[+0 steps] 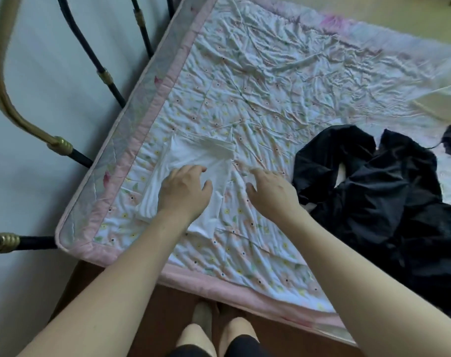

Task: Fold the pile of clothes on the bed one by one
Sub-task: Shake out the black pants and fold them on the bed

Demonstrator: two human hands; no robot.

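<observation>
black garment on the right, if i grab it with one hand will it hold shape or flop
The black garment would probably flop: it lies crumpled in loose folds. It looks thin, so likely light. One trailing strip may drag across the floral bedsheet.

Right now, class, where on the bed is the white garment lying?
In the head view, the white garment lies near the bed's left corner, under the left hand, with the black clothes to its right.
</observation>
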